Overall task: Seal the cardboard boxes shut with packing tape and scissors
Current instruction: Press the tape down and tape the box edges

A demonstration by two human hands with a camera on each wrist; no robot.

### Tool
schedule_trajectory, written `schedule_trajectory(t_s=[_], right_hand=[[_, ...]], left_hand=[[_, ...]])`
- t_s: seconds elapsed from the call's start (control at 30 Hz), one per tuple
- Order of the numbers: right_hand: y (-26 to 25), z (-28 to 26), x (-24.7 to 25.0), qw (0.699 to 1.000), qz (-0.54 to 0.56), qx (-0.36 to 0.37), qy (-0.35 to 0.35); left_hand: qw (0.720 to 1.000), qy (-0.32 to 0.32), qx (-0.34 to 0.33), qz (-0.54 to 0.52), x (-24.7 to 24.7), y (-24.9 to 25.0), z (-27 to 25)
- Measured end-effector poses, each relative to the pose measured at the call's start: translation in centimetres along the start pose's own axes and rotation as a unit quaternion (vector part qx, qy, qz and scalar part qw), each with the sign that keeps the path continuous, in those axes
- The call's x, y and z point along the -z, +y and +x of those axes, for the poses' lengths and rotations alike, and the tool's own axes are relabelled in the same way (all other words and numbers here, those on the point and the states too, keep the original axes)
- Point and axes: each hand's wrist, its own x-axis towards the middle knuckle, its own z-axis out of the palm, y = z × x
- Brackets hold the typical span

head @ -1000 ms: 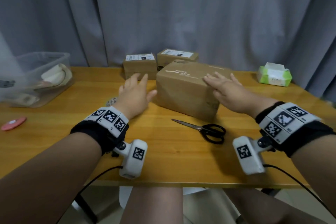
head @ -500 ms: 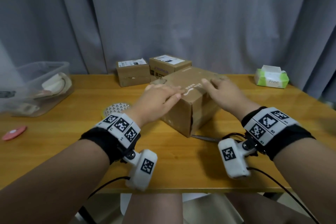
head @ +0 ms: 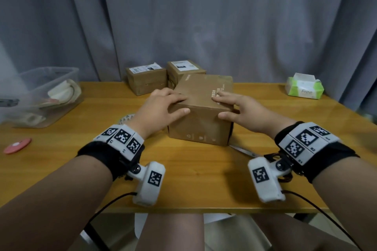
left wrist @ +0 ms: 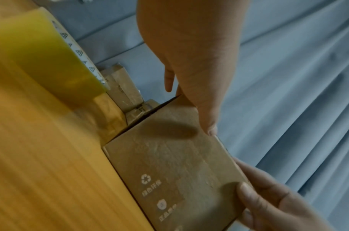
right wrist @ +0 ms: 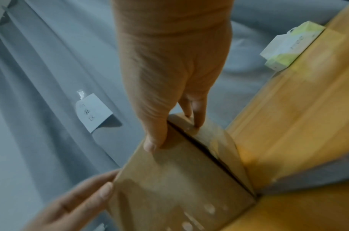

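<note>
A large brown cardboard box [head: 201,108] stands mid-table with a short printed face [left wrist: 169,179] towards me. My left hand [head: 163,106] lies over its near left top edge, fingers flat on top, thumb [left wrist: 207,123] against the front face. My right hand [head: 234,108] does the same at the near right edge, thumb [right wrist: 155,139] on the front. A dark flap gap [right wrist: 205,150] runs down the box's right side. The scissors [head: 242,150] lie by the box's near right corner, handles hidden behind my right wrist. The tape roll [left wrist: 51,54] sits left of the box, mostly behind my left hand.
Two smaller taped boxes [head: 145,79] [head: 183,69] stand just behind the large one. A clear plastic bin [head: 44,96] occupies the far left, a red disc [head: 17,145] lies in front of it, and a green tissue pack [head: 304,87] sits far right. A grey curtain hangs behind the table.
Both hands have turned the large box round on the table; its long side faced me, now a short end does. The box now stands right by the scissors' blades.
</note>
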Motion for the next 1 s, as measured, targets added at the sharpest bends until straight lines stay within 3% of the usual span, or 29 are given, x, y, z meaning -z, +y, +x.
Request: schedule_trajectory(t_s=[0.03, 0.1, 0.17, 0.2, 0.27, 0.4, 0.63, 0.73, 0.83, 0.87, 0.93, 1.0], right_hand=[[0.2, -0.3, -0.3, 1.000, -0.002, -0.015, 0.022], [1.3, -1.0, -1.0, 0.990, -0.022, -0.139, 0.012], [3.1, -1.8, -1.8, 0.950, -0.113, -0.273, -0.097], [3.9, -2.1, -2.1, 0.930, -0.151, -0.302, -0.147], [4.6, -2.5, -2.3, 0.927, -0.157, -0.300, -0.159], [5.1, -1.9, -1.9, 0.945, -0.156, -0.272, -0.093], [7.9, -0.6, -1.5, 0.907, -0.224, -0.356, 0.002], [8.2, -0.4, -0.3, 0.942, -0.107, -0.305, 0.087], [5.6, 0.3, 1.5, 0.957, -0.007, -0.147, 0.250], [4.1, 0.4, 1.9, 0.959, 0.014, -0.100, 0.264], [1.2, 0.6, 2.0, 0.980, 0.025, -0.014, 0.197], [-0.6, 0.8, 1.4, 0.998, 0.003, 0.044, 0.053]], left_hand=[[1.000, 0.004, 0.000, -0.005, 0.0, 0.2, -0.1], [1.000, 0.011, 0.001, -0.013, -0.2, 0.5, -0.2], [0.999, 0.015, 0.006, -0.036, -0.3, 0.7, -0.2], [0.998, 0.015, 0.010, -0.053, -0.3, 0.9, -0.2], [0.997, 0.015, 0.016, -0.079, -0.5, 1.0, -0.1], [0.997, 0.044, 0.015, -0.065, -1.2, 1.7, -0.2], [0.991, 0.085, -0.032, -0.102, -2.1, 5.4, -0.9], [0.993, 0.061, -0.053, -0.089, -1.8, 6.4, -1.2], [0.994, 0.031, -0.054, -0.091, -1.3, 6.6, -1.0], [0.997, 0.020, -0.045, -0.067, -1.3, 6.4, -0.8], [0.999, -0.003, -0.027, -0.026, -1.5, 6.1, -0.6], [0.999, -0.013, -0.029, -0.033, -1.7, 5.8, -0.6]])
